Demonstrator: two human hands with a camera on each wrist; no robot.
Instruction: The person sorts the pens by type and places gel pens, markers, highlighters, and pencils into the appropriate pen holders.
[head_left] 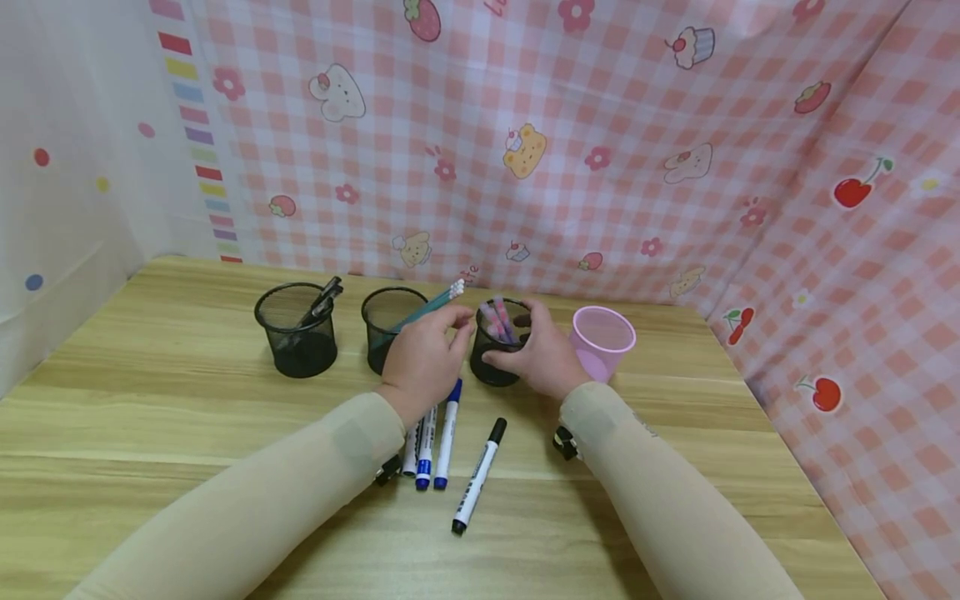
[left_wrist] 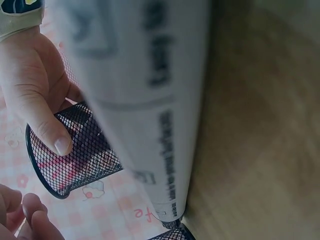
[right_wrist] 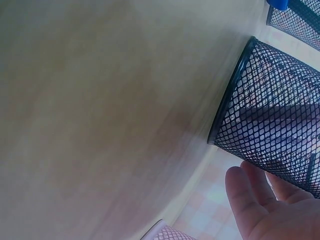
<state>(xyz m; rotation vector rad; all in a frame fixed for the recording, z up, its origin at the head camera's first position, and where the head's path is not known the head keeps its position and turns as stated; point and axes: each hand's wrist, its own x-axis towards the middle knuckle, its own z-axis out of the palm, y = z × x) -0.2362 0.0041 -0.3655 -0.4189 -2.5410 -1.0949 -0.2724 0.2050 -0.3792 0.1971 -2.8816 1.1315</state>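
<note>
A black mesh pen holder with pink and purple sticks stands in front of me. My right hand grips it from the right. In the left wrist view the right thumb lies across the mesh, and the right wrist view shows fingers along the other side. My left hand hovers left of this holder with nothing visible in its bent fingers. It partly covers another black mesh holder, where teal pencils with white ends lean.
At the far left a black mesh holder contains black pens. A pink holder stands at the right. White markers with blue caps lie under the left wrist, and a black-capped marker lies nearer. A checked curtain hangs behind.
</note>
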